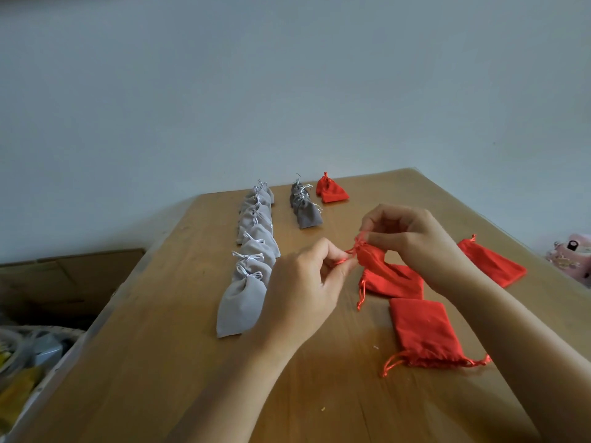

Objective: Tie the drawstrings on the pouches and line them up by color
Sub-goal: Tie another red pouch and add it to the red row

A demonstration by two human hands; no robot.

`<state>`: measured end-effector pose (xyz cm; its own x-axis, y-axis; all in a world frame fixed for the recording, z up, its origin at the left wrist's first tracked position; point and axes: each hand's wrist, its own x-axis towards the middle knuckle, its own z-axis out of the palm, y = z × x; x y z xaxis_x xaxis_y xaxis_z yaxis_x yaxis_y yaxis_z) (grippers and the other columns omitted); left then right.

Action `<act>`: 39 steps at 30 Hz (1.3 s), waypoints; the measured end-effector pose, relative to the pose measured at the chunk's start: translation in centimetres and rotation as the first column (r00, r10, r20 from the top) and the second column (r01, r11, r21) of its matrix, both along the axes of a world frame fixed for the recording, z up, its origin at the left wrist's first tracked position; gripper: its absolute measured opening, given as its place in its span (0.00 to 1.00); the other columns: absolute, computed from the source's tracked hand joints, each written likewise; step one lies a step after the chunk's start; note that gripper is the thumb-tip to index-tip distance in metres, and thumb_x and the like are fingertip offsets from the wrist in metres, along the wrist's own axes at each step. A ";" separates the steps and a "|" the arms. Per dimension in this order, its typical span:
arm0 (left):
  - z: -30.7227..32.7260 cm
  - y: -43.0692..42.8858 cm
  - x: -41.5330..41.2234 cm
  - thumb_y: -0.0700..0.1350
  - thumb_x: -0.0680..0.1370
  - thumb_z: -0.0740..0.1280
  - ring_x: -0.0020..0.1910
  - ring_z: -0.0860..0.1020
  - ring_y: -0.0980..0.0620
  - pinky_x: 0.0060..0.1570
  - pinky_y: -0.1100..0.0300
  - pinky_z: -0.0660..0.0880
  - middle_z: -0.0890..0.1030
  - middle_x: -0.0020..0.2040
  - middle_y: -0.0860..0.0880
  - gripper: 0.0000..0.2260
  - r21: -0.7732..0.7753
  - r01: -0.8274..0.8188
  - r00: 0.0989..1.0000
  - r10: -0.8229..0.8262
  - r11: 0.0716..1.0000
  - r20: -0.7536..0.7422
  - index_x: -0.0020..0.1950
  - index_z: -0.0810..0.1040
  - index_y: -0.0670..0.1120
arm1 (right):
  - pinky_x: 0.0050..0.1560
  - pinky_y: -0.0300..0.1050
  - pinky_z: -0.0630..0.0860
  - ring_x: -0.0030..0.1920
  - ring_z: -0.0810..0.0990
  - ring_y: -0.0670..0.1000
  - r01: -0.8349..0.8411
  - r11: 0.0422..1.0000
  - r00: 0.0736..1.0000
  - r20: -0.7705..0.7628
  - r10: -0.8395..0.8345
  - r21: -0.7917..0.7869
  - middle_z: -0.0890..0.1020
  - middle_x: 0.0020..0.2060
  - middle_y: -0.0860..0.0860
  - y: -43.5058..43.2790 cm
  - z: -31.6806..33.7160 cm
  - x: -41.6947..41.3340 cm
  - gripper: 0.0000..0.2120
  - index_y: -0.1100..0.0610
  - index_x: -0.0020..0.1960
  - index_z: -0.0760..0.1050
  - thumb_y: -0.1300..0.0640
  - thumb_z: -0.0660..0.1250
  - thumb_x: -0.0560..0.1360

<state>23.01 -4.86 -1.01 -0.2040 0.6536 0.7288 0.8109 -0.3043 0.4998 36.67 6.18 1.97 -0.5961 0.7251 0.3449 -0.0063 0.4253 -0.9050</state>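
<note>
Above the middle of the table (192,346), both hands work on one red pouch (372,259), held up off the wood. The right hand (415,241) has its fingers curled and pinches the pouch's gathered neck. Just left of it, the left hand (303,282) pinches the red cord (341,261) between thumb and fingertips, its other fingers curled in. Whether a knot has formed there is too small to tell.

Three more red ones lie flat. The middle pouch (396,284) is under the held one, the near pouch (422,330) has cords trailing, and the right pouch (494,265) lies beyond the right forearm.

On the left, a light grey row (257,249) of tied pouches runs from near to far. Right of its far end is a short dark grey row (307,212), then tied red pouches (332,193) near the far edge.
</note>
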 end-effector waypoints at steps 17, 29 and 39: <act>-0.5 0.3 1.2 0.53 0.75 0.66 0.31 0.80 0.55 0.31 0.55 0.76 0.82 0.33 0.55 0.11 0.005 0.019 0.999 -0.018 1.000 -0.043 0.41 0.79 0.46 | 0.35 0.46 0.76 0.33 0.75 0.46 0.324 0.652 0.918 -0.063 -0.391 0.685 0.79 0.36 0.42 0.1 -2.3 -0.9 0.06 0.58 0.45 0.75 0.67 0.69 0.73; -0.3 0.2 1.5 0.45 0.75 0.69 0.30 0.80 0.58 0.34 0.59 0.78 0.82 0.32 0.52 0.05 -0.041 0.143 0.984 -0.138 0.989 0.117 0.41 0.79 0.44 | 0.37 0.48 0.78 0.36 0.81 0.49 0.325 0.653 0.927 -0.094 -0.362 0.684 0.82 0.38 0.49 0.5 -2.5 -0.8 0.09 0.59 0.49 0.79 0.67 0.62 0.75; -1.0 1.6 0.5 0.40 0.77 0.68 0.52 0.78 0.64 0.51 0.71 0.73 0.78 0.59 0.56 0.17 -0.276 0.277 0.875 -0.122 0.920 0.468 0.64 0.73 0.52 | 0.41 0.39 0.78 0.37 0.82 0.49 -0.073 0.928 0.987 -0.162 0.014 -0.366 0.85 0.37 0.57 2.0 -0.8 0.7 0.05 0.60 0.44 0.80 0.63 0.66 0.75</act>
